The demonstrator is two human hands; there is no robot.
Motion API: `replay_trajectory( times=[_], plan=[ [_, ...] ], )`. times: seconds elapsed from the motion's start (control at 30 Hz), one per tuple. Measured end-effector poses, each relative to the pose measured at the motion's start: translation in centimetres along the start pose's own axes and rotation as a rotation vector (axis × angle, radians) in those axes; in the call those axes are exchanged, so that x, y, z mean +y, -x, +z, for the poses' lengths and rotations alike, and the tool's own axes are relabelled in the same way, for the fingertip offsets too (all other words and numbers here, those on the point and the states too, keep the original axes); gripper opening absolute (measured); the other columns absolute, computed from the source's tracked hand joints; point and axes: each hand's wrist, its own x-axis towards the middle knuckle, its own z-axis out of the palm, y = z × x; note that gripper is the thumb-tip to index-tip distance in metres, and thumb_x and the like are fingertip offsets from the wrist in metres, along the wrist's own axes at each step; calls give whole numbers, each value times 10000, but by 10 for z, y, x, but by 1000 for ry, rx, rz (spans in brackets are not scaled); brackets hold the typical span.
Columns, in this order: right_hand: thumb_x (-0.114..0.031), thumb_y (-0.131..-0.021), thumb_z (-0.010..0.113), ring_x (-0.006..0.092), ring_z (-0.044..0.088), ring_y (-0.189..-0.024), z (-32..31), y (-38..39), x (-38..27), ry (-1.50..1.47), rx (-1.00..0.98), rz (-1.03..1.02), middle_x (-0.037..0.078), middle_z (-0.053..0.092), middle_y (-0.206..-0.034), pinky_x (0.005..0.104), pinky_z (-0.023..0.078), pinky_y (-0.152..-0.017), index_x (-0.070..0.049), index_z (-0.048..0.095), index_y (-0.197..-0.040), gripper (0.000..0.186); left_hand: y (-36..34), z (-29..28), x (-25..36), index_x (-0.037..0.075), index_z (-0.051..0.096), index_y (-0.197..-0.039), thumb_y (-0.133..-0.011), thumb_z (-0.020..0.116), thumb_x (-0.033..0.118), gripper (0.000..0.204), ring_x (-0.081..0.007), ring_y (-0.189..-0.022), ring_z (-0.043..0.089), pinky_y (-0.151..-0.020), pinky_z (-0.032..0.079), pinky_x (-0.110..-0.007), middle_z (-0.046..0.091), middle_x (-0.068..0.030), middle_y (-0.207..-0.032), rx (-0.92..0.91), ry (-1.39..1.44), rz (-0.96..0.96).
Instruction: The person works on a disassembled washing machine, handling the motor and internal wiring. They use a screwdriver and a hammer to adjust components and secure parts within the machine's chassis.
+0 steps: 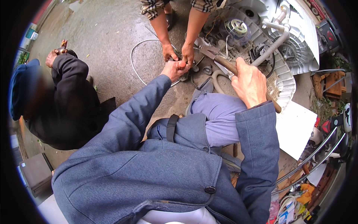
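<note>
My right hand (250, 84) is wrapped round the wooden handle of a hammer (228, 66), whose metal head points up and left, toward the other person's hands. My left hand (173, 71) is closed low over the ground, thumb on top; what it grips is hidden. Two hands of a person opposite, one on the left (168, 51) and one on the right (187, 54), meet mine at a small dark metal part (183, 76), mostly covered by fingers. A thin pale cable (132, 59) loops on the concrete beside them. A small round metal piece (207, 70) lies just right of the hands.
A large grey plastic tub (285, 84) with a motor (237, 27) and a grey hose (278, 43) lies at the right. Nearby are a white panel (296, 130) and curved metal tubes (317, 158). Another person in dark clothes (71, 100) crouches at the left.
</note>
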Motion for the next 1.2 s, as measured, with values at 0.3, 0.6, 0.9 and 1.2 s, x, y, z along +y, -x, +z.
replay_trajectory(
  times=[0.3, 0.6, 0.9, 1.2],
  plan=[
    [-99, -777, 612, 475, 653, -769, 26, -12, 5, -168, -68, -320, 248, 650, -750, 570, 504, -706, -43, 559, -969, 206, -17, 3, -21, 67, 633, -737, -921, 713, 345, 344, -160, -546, 527, -563, 451, -357, 570, -59, -591, -24, -14, 2],
    [-98, -798, 606, 463, 646, -781, 22, -52, 18, -325, -109, -439, 238, 639, -760, 547, 501, -692, -67, 553, -995, 206, -11, 7, 4, 101, 645, -746, -991, 656, 333, 338, -135, -568, 442, -585, 408, -338, 519, -36, -604, 23, 173, 79],
    [-100, -810, 596, 489, 634, -768, 63, -42, 14, -273, -152, -371, 250, 632, -755, 576, 488, -683, -42, 502, -958, 184, -7, 12, 4, 50, 670, -864, -923, 739, 279, 246, -218, -603, 525, -637, 487, -361, 613, -105, -680, 11, -6, -22],
    [-86, -799, 618, 460, 639, -708, 12, -40, -13, -503, -146, -213, 257, 624, -738, 469, 515, -652, -16, 587, -1014, 227, -5, 12, 3, 50, 686, -888, -904, 736, 279, 235, -268, -626, 586, -656, 508, -384, 652, -146, -729, 82, 8, 10]
  ],
)
